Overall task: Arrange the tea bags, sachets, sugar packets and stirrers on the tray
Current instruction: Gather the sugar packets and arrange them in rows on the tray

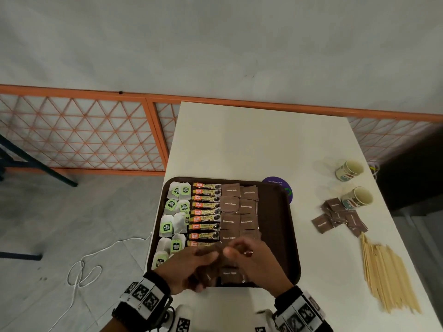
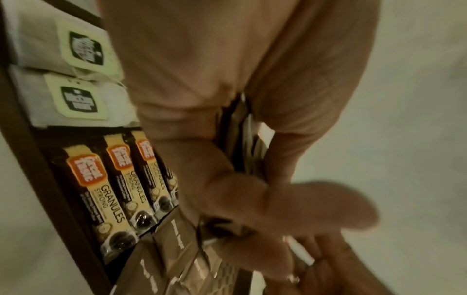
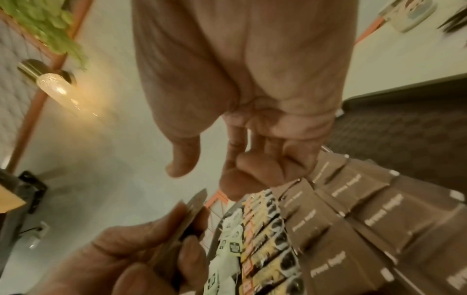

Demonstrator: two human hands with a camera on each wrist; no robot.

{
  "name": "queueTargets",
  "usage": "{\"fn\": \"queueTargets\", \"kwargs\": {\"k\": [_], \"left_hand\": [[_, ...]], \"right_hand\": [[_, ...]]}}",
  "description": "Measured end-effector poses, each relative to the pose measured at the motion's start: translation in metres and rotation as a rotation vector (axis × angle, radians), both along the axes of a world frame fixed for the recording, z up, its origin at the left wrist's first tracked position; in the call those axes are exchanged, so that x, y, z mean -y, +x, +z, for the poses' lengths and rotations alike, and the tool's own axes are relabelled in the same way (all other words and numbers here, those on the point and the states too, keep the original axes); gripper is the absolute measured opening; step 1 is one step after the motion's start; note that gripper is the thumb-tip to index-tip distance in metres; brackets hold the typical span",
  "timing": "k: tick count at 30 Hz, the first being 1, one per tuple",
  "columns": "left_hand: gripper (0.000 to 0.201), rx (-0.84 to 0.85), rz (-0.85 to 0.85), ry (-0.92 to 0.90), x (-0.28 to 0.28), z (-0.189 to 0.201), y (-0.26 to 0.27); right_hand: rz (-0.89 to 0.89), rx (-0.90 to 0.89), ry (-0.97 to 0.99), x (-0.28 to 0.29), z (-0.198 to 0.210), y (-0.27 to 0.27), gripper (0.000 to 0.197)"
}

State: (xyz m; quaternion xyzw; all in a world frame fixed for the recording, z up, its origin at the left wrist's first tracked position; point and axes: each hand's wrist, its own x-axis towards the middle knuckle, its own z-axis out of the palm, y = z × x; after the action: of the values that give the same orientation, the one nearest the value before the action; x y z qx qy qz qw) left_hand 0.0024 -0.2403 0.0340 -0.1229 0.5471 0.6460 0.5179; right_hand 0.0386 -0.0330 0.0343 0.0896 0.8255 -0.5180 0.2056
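The left hand (image 1: pixel 189 267) grips a small stack of brown sugar packets (image 2: pixel 242 137) edge-on between thumb and fingers, low over the near edge of the brown tray (image 1: pixel 275 236). The right hand (image 1: pixel 251 257) sits just beside it with its fingers bent toward the stack; it appears to be picking one packet off, though the blur makes it hard to tell whether it actually holds anything.

On the tray the tea bags (image 1: pixel 175 212) fill the left column, the coffee sachets (image 1: pixel 206 212) lie in a neat row next to them, and two columns of sugar packets (image 1: pixel 239 207) run beside those, with one more packet (image 1: pixel 230 274) near the front rim. The right part of the tray is bare. More sugar packets (image 1: pixel 340 216) lie loose on the white table (image 1: pixel 251 144) beside a cup (image 1: pixel 357 197), and the wooden stirrers (image 1: pixel 388 274) lie in a fan well apart from the tray.

The packets are likely very light, thin and a bit slick, with loose grains inside, so a stack can easily fan out or slip. Best to pinch each one by a flat sealed edge and lay it down flat. The stirrers are stiff and light and would go best gathered as a bundle around the middle.
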Motion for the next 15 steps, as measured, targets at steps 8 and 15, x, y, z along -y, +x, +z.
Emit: {"fn": "queueTargets", "kwargs": {"k": [8,15], "left_hand": [[0.026,-0.103,-0.377,-0.069,-0.031,-0.007,0.015],[0.027,-0.101,-0.452,-0.072,-0.045,-0.006,0.018]], "right_hand": [[0.005,0.212,-0.133,-0.036,-0.008,0.032,0.009],[-0.105,0.203,-0.187,-0.043,-0.012,0.035,0.008]]}}
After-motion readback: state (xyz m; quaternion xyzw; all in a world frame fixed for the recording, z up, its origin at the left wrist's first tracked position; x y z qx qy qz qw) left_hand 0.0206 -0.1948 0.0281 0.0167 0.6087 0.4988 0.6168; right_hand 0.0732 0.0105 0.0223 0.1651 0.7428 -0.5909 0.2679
